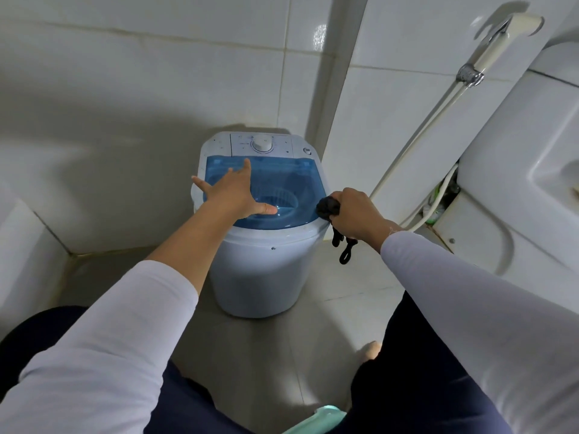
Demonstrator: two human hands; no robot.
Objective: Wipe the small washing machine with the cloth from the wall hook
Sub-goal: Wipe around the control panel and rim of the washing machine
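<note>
— What does the washing machine (266, 264) look like?
— One small white tub on the floor in a tiled corner, with a translucent blue lid (282, 183) and one dial (262, 145).
— And the hands?
— Left hand (236, 192) lies flat on the lid, fingers spread. Right hand (357, 213) clenches one dark cloth (328, 208) at the lid's right edge, a loop dangling.
— Room around it?
— Bare floor in front; a toilet (517, 189) stands to the right.
</note>
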